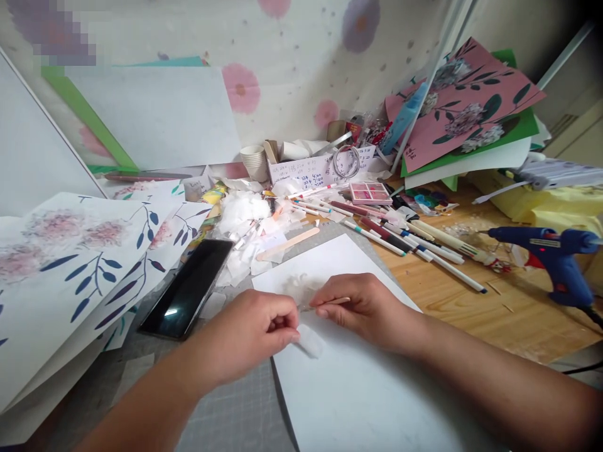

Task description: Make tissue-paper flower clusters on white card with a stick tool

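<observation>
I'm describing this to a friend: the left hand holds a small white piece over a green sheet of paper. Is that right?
Not quite: the sheet of paper is white, not green, as the head view shows. The left hand does hold a small white piece over it.

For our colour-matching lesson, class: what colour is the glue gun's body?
Dark blue: the glue gun shows best in the head view, the only one.
</observation>
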Action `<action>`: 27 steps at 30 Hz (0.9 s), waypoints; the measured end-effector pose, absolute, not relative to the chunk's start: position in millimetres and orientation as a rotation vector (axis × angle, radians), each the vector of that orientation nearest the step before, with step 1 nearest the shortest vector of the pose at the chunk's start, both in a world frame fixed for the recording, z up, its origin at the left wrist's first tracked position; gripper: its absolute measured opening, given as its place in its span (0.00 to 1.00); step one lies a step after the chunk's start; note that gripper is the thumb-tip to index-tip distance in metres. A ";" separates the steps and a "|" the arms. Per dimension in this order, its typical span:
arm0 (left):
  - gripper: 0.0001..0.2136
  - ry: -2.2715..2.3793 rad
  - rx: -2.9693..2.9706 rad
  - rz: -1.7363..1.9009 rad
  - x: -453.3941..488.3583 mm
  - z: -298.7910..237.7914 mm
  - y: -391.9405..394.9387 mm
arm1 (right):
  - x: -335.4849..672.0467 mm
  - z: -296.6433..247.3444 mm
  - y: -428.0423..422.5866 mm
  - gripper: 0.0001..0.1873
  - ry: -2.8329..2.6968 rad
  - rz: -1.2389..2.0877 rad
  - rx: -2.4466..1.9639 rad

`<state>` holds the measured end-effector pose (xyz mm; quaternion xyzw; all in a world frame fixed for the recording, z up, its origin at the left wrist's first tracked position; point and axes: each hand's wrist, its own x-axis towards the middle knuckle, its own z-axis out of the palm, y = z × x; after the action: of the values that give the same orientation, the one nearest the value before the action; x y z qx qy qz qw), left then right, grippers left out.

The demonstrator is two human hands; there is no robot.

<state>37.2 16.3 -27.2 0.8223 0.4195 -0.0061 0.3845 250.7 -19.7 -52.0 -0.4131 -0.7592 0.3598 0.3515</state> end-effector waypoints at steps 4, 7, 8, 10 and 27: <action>0.08 1.161 2.134 0.028 42.6 -32.9 15.1 | 252.7 -53.3 -18.2 0.08 -1.879 1.028 -1.094; 0.08 1.265 2.202 0.073 48.0 -36.8 11.9 | 257.3 -52.1 -17.1 0.09 -1.679 1.030 -1.174; 0.08 1.296 2.218 0.085 49.7 -37.6 10.8 | 259.1 -50.9 -17.2 0.10 -1.619 0.988 -1.183; 0.08 1.343 2.248 0.100 52.8 -38.7 8.9 | 262.2 -48.0 -18.8 0.13 -1.569 0.917 -1.166; 0.04 1.294 2.229 0.174 49.4 -43.0 10.5 | 252.4 -52.0 -34.2 0.09 -2.541 -0.004 -0.908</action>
<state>49.4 10.5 -43.0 0.8294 0.4815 0.0649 0.2756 252.4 -34.2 -52.0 -0.3283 -0.9186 -0.0015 0.2199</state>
